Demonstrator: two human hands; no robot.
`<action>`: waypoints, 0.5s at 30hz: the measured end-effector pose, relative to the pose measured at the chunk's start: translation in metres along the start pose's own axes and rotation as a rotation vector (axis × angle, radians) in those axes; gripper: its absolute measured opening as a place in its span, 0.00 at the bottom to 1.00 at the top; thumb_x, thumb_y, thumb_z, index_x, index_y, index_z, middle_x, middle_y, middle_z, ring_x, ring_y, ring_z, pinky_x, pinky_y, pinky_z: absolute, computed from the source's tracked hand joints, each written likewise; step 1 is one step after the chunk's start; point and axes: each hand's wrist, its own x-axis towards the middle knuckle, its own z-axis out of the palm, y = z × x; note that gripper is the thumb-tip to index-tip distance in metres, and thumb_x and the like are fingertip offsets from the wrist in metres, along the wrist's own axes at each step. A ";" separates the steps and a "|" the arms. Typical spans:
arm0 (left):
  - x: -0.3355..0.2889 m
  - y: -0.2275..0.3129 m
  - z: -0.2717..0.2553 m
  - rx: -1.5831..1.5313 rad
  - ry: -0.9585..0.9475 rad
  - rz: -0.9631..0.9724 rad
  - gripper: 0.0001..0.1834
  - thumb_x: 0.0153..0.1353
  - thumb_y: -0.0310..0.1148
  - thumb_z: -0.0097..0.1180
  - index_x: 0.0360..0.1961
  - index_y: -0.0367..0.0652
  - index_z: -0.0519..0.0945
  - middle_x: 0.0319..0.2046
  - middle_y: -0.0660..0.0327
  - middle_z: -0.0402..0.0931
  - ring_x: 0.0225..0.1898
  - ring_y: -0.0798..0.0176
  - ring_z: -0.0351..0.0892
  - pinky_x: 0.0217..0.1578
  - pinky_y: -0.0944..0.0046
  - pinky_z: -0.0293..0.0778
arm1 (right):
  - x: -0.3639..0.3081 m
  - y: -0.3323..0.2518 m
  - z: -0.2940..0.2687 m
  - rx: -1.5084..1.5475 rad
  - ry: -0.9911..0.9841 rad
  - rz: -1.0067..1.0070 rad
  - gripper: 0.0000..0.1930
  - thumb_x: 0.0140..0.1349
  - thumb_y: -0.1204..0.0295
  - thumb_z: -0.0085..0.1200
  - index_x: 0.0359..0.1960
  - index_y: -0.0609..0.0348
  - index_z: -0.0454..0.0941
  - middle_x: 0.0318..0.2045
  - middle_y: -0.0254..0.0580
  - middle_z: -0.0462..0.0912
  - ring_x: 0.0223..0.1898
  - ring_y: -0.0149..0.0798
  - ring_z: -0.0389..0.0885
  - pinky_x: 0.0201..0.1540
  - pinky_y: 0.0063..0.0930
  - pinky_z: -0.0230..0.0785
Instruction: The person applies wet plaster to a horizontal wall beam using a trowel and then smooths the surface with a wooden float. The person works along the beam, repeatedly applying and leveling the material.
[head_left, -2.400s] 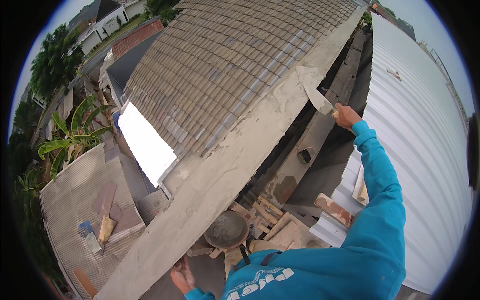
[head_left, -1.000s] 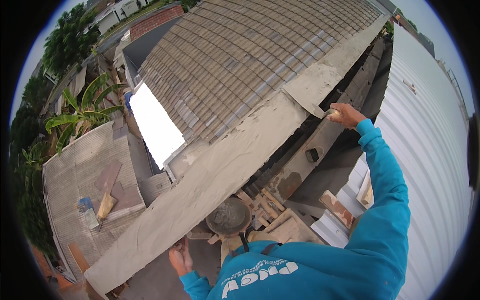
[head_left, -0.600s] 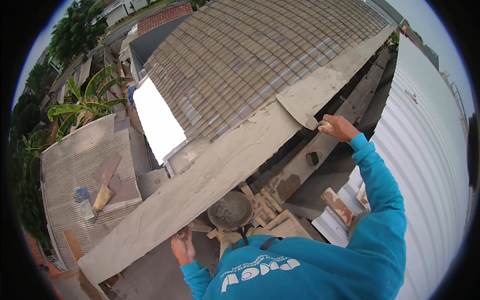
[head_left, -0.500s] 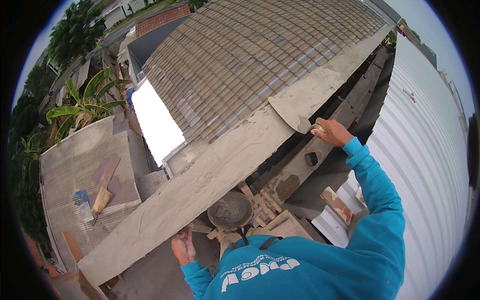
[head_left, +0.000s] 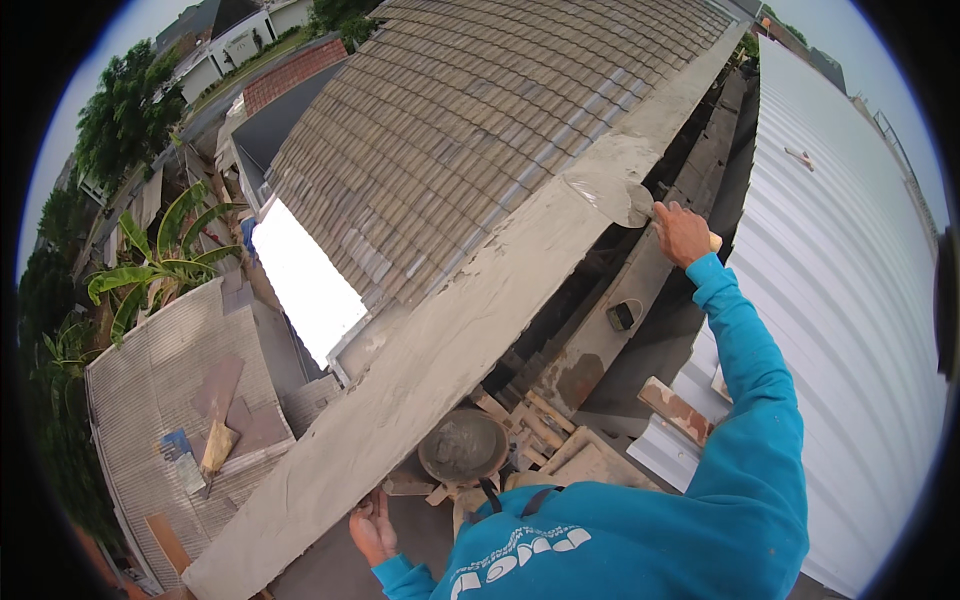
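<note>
Trowel (head_left: 628, 203) at full stretch, gap right below

Watching from beside this one: right hand (head_left: 683, 234) has its fingers clamped round the handle (head_left: 715, 242), with the blade on the grey ledge (head_left: 450, 320) near the roof tiles (head_left: 460, 140). Reach looks long, so a tipped wrist could gouge that surface or flick muck into the dark gap (head_left: 600, 252). Left hand (head_left: 375, 530) is at the lower edge; can't tell if its fingers grip. Leaning there might chip it.

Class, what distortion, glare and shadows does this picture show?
Head view: the corrugated metal roof bows at the right; head view: the white panel beside the tiled roof is washed out; head view: no crisp shadow shows by the right hand.
</note>
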 end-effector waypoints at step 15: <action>0.015 0.007 -0.028 0.178 0.001 -0.003 0.32 0.51 0.15 0.39 0.62 0.32 0.63 0.59 0.45 0.62 0.62 0.41 0.65 0.66 0.43 0.63 | 0.122 0.113 0.094 -0.163 0.004 0.272 0.10 0.60 0.67 0.56 0.42 0.47 0.72 0.35 0.44 0.79 0.38 0.52 0.84 0.37 0.48 0.75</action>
